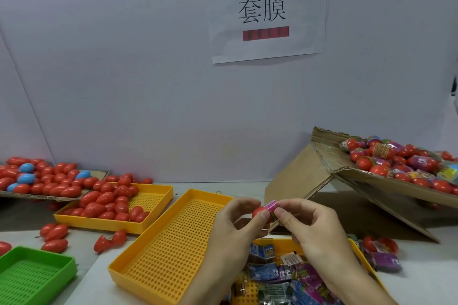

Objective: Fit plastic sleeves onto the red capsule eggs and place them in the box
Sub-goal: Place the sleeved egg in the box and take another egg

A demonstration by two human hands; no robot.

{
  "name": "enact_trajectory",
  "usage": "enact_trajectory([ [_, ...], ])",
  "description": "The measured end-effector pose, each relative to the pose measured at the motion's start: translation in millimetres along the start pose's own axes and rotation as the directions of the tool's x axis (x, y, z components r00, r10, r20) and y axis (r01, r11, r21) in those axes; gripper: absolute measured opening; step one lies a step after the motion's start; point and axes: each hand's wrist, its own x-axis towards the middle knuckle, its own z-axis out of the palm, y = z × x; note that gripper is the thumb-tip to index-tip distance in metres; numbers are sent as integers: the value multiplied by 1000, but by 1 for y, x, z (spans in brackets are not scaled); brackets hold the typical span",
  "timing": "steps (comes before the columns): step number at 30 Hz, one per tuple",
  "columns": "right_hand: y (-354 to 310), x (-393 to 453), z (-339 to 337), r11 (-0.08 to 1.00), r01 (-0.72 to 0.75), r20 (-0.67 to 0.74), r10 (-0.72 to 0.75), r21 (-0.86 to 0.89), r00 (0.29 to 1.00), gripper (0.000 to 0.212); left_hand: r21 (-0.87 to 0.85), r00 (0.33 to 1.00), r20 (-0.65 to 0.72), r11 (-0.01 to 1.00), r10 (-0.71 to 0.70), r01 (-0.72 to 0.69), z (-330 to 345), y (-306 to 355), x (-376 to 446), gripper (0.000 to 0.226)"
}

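I am gripping a red capsule egg (257,211) in my left hand (238,218) while my right hand (304,225) is pinching its pink sleeve (271,207); at twelve o'clock, a paper sign (266,10) is reading "套膜".

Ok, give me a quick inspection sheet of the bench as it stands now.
Surface: pale table, loose red eggs at left.
Job's things: red egg with pink sleeve partly on; cardboard box holds sleeved eggs; sleeve tray; egg tray.
Clutter: bare yellow tray, green tray, split egg.
Hands: left hand holds the egg, right hand pinches the sleeve.
Cables: nothing seen.
Surroundings: white partition, paper sign.
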Motion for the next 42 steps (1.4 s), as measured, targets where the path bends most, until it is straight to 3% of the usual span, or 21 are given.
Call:
enact_trajectory([
  [7, -1, -2, 1, 998, 37, 46, -35, -53, 998, 10, 13, 999, -12, 999, -33, 33, -2, 2, -1, 31],
  [14, -4, -3, 2, 1000, 17, 60, -18, 16, 998, 10, 147, 995, -26, 985, 98, -93, -1, 3, -2, 35],
  [19, 4, -1, 5, 996, -71, -13, 72, 61, 997, 8, 282, 990, 4, 950, 138, -134, 1, 2, -3, 29],
  [25, 6, 0, 9, 980, -141, -4, 143, 137, 990, 17, 379, 989, -24, 917, 143, -123, 0, 2, -3, 31],
  [38, 2, -4, 10, 999, -24, 20, 23, 25, 1000, 5, 522, 981, -14, 839, 193, -157, -1, 1, -6, 36],
  [42, 2, -4, 10, 1000, 16, 5, -16, -22, 1000, 5, 496, 975, 27, 844, 220, -204, 0, 0, -5, 26],
])
